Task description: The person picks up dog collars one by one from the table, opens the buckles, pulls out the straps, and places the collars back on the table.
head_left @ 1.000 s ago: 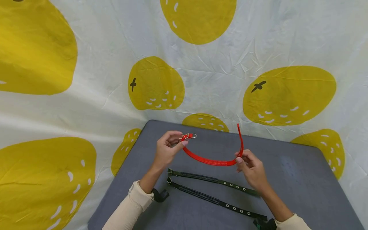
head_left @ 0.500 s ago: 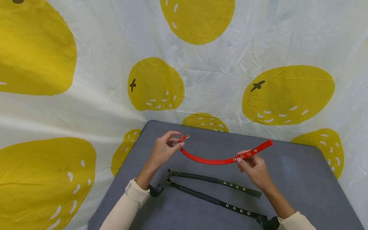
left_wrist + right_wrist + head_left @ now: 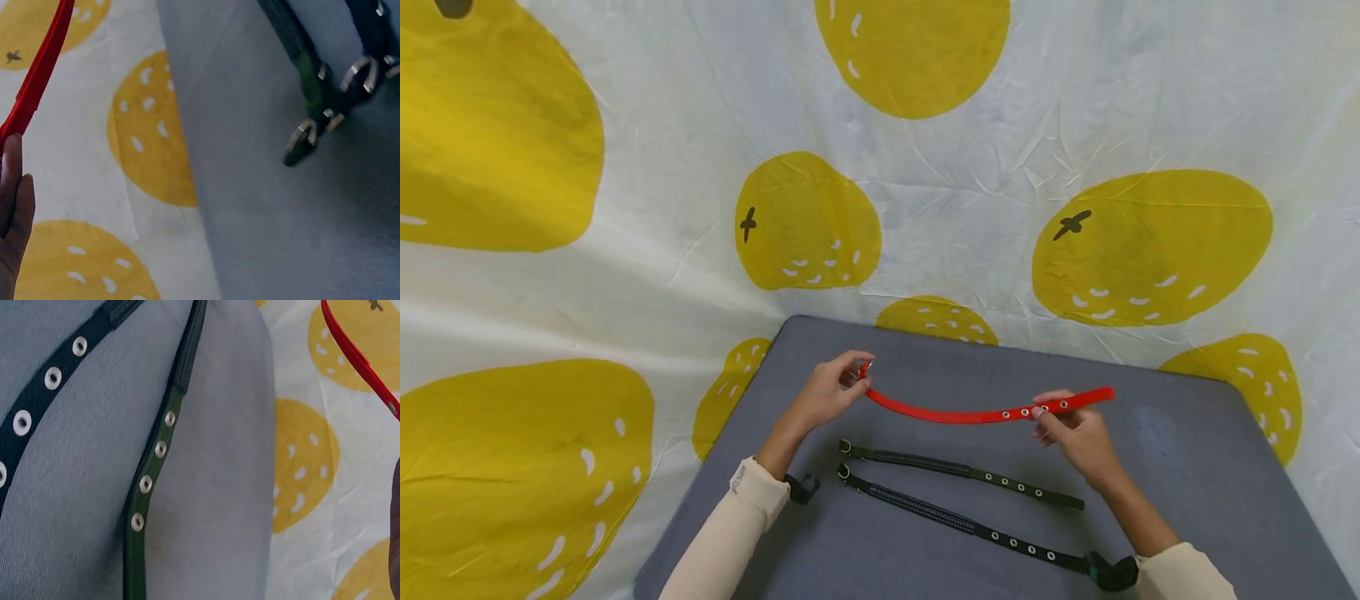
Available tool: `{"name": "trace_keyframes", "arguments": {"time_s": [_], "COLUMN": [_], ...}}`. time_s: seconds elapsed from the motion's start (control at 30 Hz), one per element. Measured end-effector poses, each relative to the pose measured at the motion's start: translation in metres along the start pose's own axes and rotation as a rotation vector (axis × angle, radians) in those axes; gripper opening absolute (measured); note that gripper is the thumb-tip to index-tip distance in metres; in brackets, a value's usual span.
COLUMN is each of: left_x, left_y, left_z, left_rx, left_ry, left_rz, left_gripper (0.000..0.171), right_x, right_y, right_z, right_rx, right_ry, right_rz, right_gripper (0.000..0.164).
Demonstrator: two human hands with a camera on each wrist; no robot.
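A red collar (image 3: 951, 417) with metal eyelets and a buckle hangs in a shallow curve above the table, between both hands. My left hand (image 3: 823, 396) pinches its buckle end between thumb and fingers, partly hiding the buckle. The right hand (image 3: 1081, 437) pinches the eyelet end, and the red tip sticks out past the fingers to the right. Below lie a green collar (image 3: 925, 462) and a black collar (image 3: 925, 507), stretched out roughly side by side with buckles to the left. The left wrist view shows part of the red collar (image 3: 42, 65) above the fingers (image 3: 11, 181).
The grey table (image 3: 1195, 467) carries the two dark collars near its middle. Behind it hangs a white cloth (image 3: 955, 233) printed with yellow fruit. Dark wrist straps (image 3: 802, 488) sit at both cuffs, the right one overlapping the black collar's end in the head view.
The red collar's free end has swung from upright down to the right, showing its eyelets. My right hand has shifted slightly right, the left slightly left and lower, drawing the collar flatter.
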State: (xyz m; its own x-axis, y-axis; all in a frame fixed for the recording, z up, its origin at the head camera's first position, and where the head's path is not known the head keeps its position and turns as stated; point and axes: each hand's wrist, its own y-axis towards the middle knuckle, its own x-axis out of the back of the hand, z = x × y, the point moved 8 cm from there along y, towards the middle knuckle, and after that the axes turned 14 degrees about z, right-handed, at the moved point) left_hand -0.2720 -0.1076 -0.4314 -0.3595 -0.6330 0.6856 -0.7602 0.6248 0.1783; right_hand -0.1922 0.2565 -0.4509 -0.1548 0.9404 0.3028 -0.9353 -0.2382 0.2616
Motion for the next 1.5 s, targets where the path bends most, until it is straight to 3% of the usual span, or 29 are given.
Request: {"name": "trace_keyframes", "arguments": {"time_s": [0.17, 0.33, 0.47, 0.63, 0.83, 1.17, 1.3, 1.5], "left_x": [-0.004, -0.009, -0.016, -0.028, -0.039, -0.044, -0.048, -0.053], "left_y": [0.002, 0.005, 0.007, 0.010, 0.012, 0.016, 0.019, 0.021], "left_z": [0.015, 0.031, 0.044, 0.059, 0.073, 0.086, 0.093, 0.103], "left_rx": [0.010, 0.034, 0.065, 0.134, 0.193, 0.208, 0.228, 0.232], "left_ry": [0.004, 0.007, 0.030, 0.009, -0.010, -0.006, 0.017, 0.048], "left_rz": [0.029, 0.055, 0.081, 0.147, 0.197, 0.222, 0.244, 0.250], "left_gripper": [0.034, 0.033, 0.021, 0.010, 0.010, 0.010, 0.010, 0.013], "right_x": [0.006, 0.010, 0.015, 0.020, 0.026, 0.038, 0.042, 0.046], "right_y": [-0.001, -0.002, -0.005, -0.007, -0.009, -0.013, -0.013, -0.010], "right_z": [-0.013, -0.035, -0.053, -0.068, -0.078, -0.099, -0.104, -0.111], "right_rx": [-0.083, -0.267, -0.393, -0.488, -0.517, -0.584, -0.582, -0.563], "right_ry": [-0.025, -0.012, 0.003, 0.043, 0.066, 0.077, 0.021, -0.151], "right_rz": [0.038, 0.100, 0.108, 0.093, 0.053, 0.042, 0.062, 0.102], "right_gripper": [0.017, 0.032, 0.041, 0.045, 0.048, 0.051, 0.042, 0.032]}}
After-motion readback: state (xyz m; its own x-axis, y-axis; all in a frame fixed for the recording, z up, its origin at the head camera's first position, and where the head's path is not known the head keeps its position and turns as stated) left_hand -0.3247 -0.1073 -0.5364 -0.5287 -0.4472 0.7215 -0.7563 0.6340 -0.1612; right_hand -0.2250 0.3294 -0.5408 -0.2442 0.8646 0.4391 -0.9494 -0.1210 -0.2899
